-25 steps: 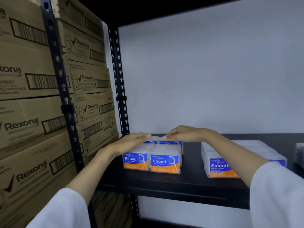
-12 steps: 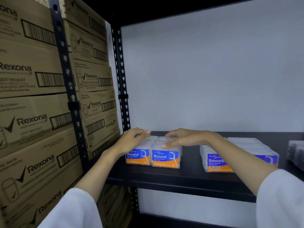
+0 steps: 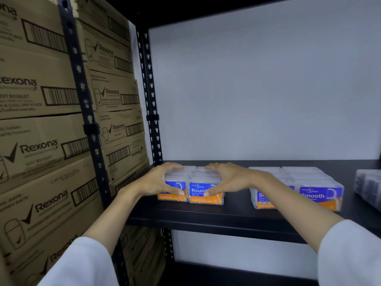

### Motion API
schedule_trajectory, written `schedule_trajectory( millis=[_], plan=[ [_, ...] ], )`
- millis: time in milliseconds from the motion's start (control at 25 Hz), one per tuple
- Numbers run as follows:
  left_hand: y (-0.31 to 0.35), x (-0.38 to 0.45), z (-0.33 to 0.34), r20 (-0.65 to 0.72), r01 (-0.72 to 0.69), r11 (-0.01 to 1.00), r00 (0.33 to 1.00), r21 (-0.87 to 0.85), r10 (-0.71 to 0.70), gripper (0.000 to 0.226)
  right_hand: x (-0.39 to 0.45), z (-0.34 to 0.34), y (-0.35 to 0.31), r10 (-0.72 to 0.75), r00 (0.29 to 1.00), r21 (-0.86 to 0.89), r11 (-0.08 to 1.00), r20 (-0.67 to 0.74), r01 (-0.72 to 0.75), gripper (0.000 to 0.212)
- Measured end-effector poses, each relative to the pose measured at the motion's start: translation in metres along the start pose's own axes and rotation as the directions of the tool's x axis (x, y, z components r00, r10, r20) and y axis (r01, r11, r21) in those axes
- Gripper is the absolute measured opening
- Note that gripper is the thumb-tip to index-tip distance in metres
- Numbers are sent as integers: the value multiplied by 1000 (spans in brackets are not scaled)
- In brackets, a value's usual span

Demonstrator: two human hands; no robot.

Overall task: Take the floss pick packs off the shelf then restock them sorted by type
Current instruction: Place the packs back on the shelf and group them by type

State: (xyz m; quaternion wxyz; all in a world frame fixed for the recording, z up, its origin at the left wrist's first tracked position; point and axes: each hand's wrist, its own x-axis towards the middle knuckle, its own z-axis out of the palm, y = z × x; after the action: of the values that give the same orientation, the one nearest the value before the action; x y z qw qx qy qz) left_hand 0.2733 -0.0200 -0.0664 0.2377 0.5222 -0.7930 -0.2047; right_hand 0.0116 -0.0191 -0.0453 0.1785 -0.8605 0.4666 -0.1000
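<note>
left hand [image 3: 158, 182] and right hand [image 3: 228, 180] each grip a clear plastic blue-orange "round" floss pick pack [image 3: 204, 193] on black metal shelf [image 3: 206, 217], thumbs curled on fronts.

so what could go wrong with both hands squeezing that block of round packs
1. The left hand and right hand clamp several loose Round packs from the sides only; middle ones could slip out if lifted.
2. The block sits near the shelf's front edge, so a dropped pack may fall off.
3. The right forearm crosses the Smooth packs and could nudge them.
</note>
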Motion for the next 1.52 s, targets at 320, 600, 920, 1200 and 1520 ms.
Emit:
schedule_trajectory(
  millis=[320,600,920,1200,1520],
  plan=[
    [-4,-21,19,-295,-17,908,948,-420,-119,89,-12,31,-22,170,922,419,908,-347,-10,111],
    [-12,-19,24,-163,120,837,957,-535,-241,140,-8,75,-9,276,872,697,710,-405,99,140],
    [-10,-20,25,-165,56,853,972,-518,-164,131,-13,74,-10,233,878,643,758,-418,106,81],
    [3,-30,27,-251,54,832,941,-553,-227,124,-18,72,-16,261,865,633,770,-429,81,103],
    [86,-51,58,-730,-280,890,679,-361,-82,38,-79,50,-17,320,704,588,791,-634,171,63]
  ],
)
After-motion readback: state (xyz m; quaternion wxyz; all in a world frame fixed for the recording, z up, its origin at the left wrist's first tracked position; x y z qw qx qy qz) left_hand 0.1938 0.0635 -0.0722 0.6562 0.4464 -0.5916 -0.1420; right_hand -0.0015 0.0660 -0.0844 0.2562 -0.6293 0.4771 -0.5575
